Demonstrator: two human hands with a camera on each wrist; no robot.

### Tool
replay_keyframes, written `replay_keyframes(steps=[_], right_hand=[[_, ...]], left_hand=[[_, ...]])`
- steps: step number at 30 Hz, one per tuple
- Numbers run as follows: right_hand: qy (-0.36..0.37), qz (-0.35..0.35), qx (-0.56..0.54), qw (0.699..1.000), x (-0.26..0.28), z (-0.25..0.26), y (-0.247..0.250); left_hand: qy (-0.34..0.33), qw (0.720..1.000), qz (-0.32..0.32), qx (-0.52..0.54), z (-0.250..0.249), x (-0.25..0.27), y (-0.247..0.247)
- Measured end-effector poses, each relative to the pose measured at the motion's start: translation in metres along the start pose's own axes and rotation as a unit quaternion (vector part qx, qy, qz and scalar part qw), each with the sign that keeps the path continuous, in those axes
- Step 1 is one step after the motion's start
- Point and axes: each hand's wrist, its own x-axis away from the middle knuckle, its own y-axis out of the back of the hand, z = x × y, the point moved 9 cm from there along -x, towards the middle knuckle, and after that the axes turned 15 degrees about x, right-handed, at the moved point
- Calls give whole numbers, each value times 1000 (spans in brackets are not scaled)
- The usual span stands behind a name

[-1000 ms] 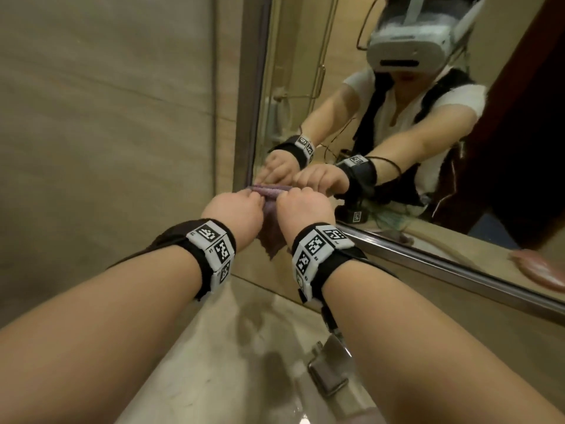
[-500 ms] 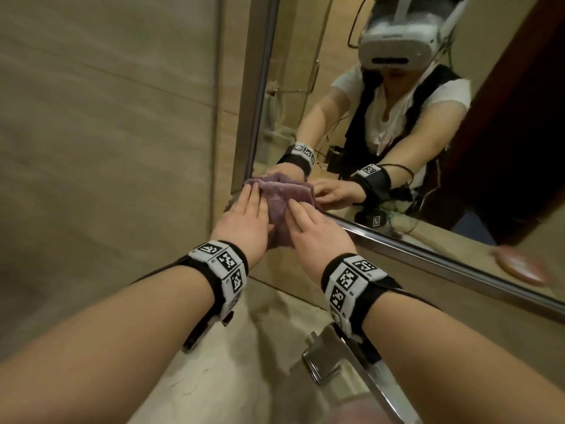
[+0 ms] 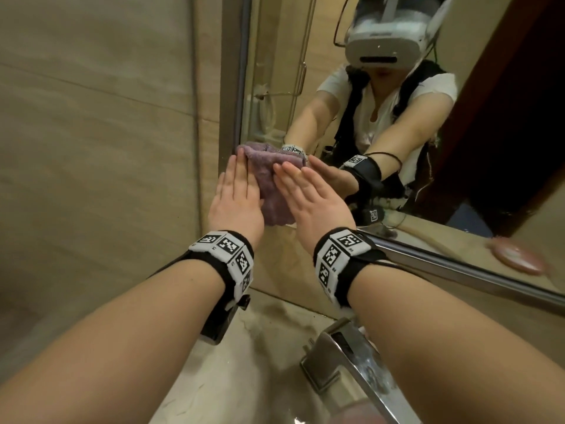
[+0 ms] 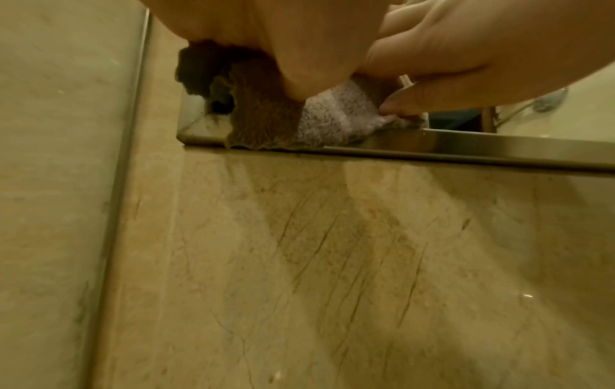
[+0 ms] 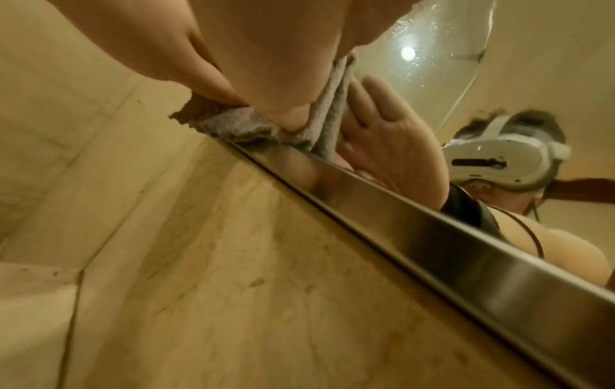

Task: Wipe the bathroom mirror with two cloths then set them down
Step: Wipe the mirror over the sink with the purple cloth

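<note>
A bunched purple cloth (image 3: 269, 182) lies flat against the mirror (image 3: 330, 96) in its lower left corner. My left hand (image 3: 237, 182) presses its left side with straight fingers. My right hand (image 3: 301, 191) does the same on its right side, fingers flat and together. In the left wrist view the cloth (image 4: 266, 115) hangs down to the mirror's metal frame (image 4: 482, 150) under my palm. The right wrist view has the cloth (image 5: 233, 123) under my right thumb and palm. I cannot tell whether it is one cloth or two layered.
A chrome faucet (image 3: 348, 359) juts out below my right forearm over the marble counter (image 3: 238, 371). The tiled side wall (image 3: 107, 148) stands close on the left. The mirror's steel bottom frame (image 3: 458, 266) runs right. A pink object (image 3: 516, 255) is reflected at far right.
A second ago both hands were fists bunching the cloth at the mirror's corner. The fingers have straightened flat onto it, and hands and cloth have slid a little up the glass.
</note>
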Motion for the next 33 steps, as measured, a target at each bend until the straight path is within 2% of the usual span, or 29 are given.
replay_keyframes(steps=[9, 14, 17, 25, 31, 33], right_hand=[[-10, -30, -2, 999, 2, -6, -13], [-26, -43, -4, 999, 14, -20, -29], [-36, -50, -8, 998, 28, -27, -48], [-70, -204, -15, 976, 73, -65, -81], [-91, -171, -14, 981, 126, -95, -120], [-103, -165, -11, 981, 145, -107, -134]], left_hand=[[-32, 997, -33, 56, -5, -1, 5], [-57, 992, -59, 101, -25, 2, 10], [-76, 991, -62, 85, -45, 5, 10], [-139, 990, -11, -31, -103, 13, -9], [-211, 976, -24, -58, -161, 24, -27], [-261, 963, -58, -35, -180, 29, -28]])
